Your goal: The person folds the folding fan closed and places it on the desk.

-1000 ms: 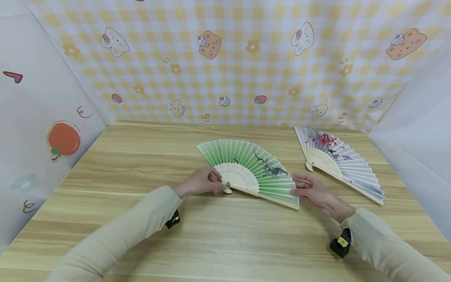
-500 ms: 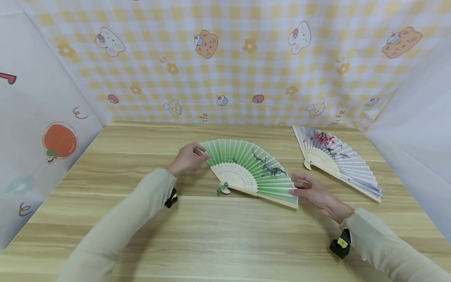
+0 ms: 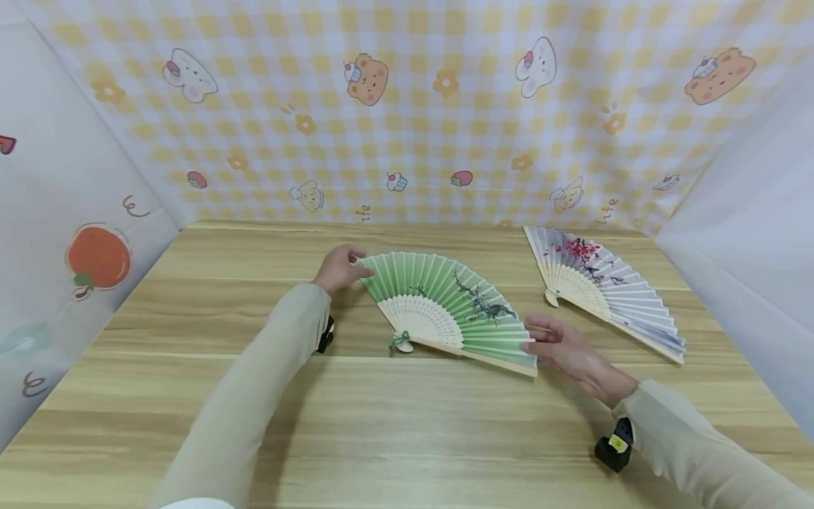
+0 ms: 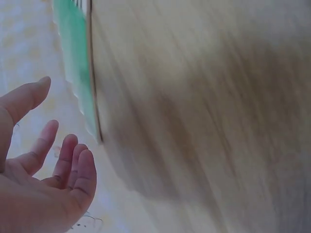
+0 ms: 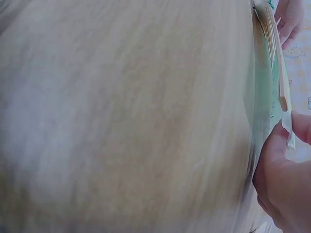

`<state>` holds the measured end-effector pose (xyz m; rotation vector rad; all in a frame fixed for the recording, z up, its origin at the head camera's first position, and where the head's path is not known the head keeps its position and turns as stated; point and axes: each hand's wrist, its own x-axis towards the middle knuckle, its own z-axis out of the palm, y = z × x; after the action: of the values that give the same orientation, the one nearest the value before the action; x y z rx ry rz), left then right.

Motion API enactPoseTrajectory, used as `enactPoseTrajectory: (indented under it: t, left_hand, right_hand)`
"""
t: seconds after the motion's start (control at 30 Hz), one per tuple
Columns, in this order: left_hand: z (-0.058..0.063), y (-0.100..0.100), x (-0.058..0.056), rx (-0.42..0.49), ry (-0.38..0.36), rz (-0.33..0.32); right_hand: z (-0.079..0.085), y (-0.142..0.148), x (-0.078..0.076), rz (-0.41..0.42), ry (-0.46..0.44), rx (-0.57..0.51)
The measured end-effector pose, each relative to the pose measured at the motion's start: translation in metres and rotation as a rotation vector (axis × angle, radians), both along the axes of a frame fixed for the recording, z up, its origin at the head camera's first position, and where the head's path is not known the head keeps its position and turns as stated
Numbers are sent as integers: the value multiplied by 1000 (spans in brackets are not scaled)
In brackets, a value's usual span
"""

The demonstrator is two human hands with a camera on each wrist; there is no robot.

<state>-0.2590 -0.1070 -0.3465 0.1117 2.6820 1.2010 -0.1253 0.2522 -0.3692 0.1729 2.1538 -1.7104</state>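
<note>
Green pleated folding fan [image 3: 454,304] with pale slatted ribs: spread on wood-grain tabletop [image 3: 381,431] | right hand [image 3: 575,359]: fingers pinch its right corner, probably steadying the spread | left hand [image 3: 340,269]: fingers loose, grasping nothing, by its left corner, likely keeping that end within reach

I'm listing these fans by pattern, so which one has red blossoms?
The grey-white fan, at the right of the head view; the green fan shows dark branches but no red.

Booth [image 3: 757,205] with printed cloth walls [image 3: 413,134]
</note>
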Motion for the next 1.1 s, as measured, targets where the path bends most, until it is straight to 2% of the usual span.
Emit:
enactPoseTrajectory:
  t: [0.3,0.83,0.97,1.1]
  left_hand:
    - [-11,-8,-11,-41,-8,-13]
    - [-22,-8,-18,-12,-45,-7]
    - [-22,-8,-20,-30,-38,-20]
    - [-21,-8,-20,-35,-56,-24]
  right_hand:
    - [-3,0,1,6,-3,-15]
    - [-3,-1,2,-7,-21,-36]
    - [-3,-2,4,-14,-26,-65]
    - [-5,-1,6,-9,-26,-140]
